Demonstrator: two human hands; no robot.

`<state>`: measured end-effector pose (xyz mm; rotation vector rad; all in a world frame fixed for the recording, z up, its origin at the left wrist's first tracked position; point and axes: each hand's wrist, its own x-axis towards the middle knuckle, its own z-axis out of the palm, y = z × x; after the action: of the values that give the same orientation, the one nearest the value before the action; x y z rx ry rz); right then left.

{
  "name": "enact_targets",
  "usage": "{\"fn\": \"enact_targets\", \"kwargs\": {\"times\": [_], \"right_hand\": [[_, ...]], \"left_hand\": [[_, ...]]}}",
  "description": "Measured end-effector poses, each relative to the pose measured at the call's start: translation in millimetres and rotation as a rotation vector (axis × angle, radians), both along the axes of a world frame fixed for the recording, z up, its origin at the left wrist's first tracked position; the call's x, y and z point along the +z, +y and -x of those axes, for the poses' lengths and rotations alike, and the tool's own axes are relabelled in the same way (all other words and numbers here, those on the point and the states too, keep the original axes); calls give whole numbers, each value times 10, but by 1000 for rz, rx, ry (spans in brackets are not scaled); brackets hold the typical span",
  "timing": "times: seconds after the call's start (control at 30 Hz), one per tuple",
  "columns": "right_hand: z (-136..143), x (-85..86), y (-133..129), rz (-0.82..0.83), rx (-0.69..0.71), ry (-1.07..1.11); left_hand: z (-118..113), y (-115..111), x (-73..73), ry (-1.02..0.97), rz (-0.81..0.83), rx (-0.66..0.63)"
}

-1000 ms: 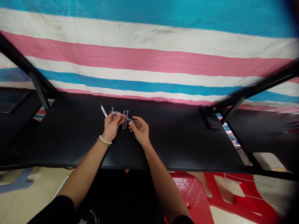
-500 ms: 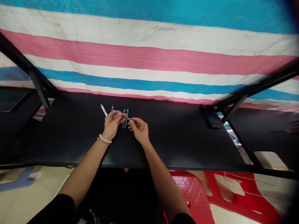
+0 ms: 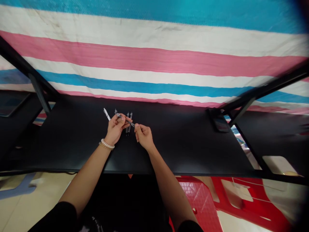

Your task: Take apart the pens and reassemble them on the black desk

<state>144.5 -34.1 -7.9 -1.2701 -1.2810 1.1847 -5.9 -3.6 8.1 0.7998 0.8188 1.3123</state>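
Before the far striped sheet [image 3: 154,59], the black table [image 3: 188,141] leaves room left and right. The left hand [image 3: 116,129] and right hand [image 3: 144,135] pinch a slim pen [image 3: 132,124] over grey pens [image 3: 129,129], a white pen [image 3: 106,113] just left.

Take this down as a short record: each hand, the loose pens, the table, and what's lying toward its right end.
Left hand: holds a slim pen
Right hand: pinches the same pen's near end
Loose pens: white pen beyond the left hand; two grey pens side by side, partly covered
Table: black
Right end: dark phone-like object
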Motion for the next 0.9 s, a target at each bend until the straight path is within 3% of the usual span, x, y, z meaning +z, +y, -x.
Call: {"fn": "enact_targets", "kwargs": {"times": [0.27, 0.47, 0.67, 0.9], "right_hand": [[60, -94, -10, -101, -15, -130], [80, -113, -21, -181, 32, -169], [59, -125, 4, -181, -175, -53], [62, -104, 3, -166, -211, -57]], "left_hand": [[-17, -26, 146, -313, 111, -168], [40, -44, 196, -418, 191, -101], [137, -26, 168, -497, 200, -15], [146, -28, 176, -563, 217, 12]]}}
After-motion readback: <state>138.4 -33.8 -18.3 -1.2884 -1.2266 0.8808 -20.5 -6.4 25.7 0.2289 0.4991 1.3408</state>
